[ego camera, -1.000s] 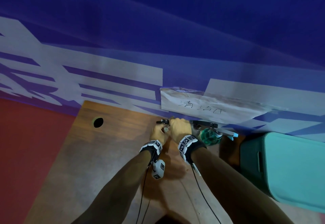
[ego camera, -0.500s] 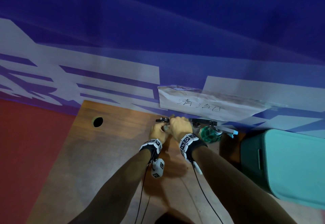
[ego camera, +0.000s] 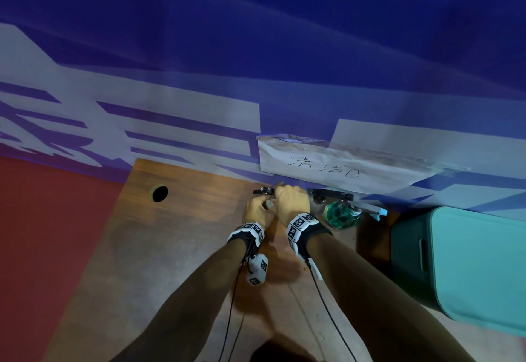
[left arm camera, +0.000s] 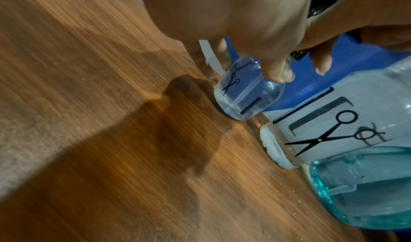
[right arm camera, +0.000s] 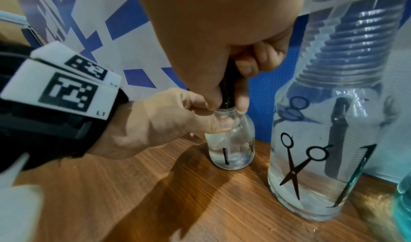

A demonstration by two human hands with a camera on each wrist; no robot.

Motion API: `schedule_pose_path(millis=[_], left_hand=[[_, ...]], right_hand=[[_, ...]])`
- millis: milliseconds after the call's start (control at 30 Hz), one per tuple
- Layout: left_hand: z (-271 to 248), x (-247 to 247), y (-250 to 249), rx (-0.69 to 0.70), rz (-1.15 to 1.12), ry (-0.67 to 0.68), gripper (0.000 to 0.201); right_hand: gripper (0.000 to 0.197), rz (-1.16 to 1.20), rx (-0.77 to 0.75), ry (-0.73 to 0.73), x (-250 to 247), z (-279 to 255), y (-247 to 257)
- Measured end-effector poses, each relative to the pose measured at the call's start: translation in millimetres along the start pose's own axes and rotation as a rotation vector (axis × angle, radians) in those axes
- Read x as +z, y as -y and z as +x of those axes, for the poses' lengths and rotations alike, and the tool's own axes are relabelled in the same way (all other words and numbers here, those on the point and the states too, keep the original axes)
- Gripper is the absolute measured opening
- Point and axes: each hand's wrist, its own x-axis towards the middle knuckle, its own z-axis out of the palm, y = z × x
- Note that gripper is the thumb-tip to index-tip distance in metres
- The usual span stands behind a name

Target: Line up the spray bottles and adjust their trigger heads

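Note:
A small clear bottle (right arm camera: 231,150) printed with black scissors stands on the wooden table (ego camera: 176,248), close to the wall. My left hand (right arm camera: 166,122) pinches its neck and shoulder between thumb and fingers. My right hand (right arm camera: 222,34) comes down from above and grips the black top (right arm camera: 228,94) at the bottle's mouth. In the head view both hands (ego camera: 257,211) (ego camera: 291,202) meet at the table's far edge and hide the bottle; a black nozzle (ego camera: 263,191) sticks out to the left. The left wrist view shows the small bottle (left arm camera: 246,94) under my fingertips (left arm camera: 278,73).
A taller clear bottle (right arm camera: 322,158) with scissors and comb prints stands just right of the small one. Beyond it is a teal bottle (ego camera: 340,215). A teal bin (ego camera: 461,270) sits at the right. The table has a cable hole (ego camera: 160,193). A paper label (ego camera: 341,168) hangs on the blue-and-white wall.

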Motion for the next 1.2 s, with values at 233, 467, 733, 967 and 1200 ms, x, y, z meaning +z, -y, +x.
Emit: schedule_pose_path(millis=[233,467,733,967,1200], left_hand=[[3.5,-0.4,0.6,-0.016,0.039,0.019,0.014],[5.4,-1.5,1.7,-0.026,0.044,0.040,0.008],[9.3,1.2,9.0,-0.008,0.048,0.037,0.022],[7.7,4.8,8.2,-0.031,0.052,0.017,0.025],[6.0,5.2,6.3,-0.031,0.030,0.029,0.027]], right_hand=[[0.024,-0.071,-0.036,0.080,-17.9,4.6,2.7],[0.033,-0.157,-0.028,0.126,-24.1,5.5,7.9],[0.030,-0.101,-0.006,0.137,-31.5,7.3,5.2],[0.032,-0.031,0.058,0.129,-33.7,6.4,3.3],[0.033,-0.009,0.091,0.099,-34.7,4.2,2.1]])
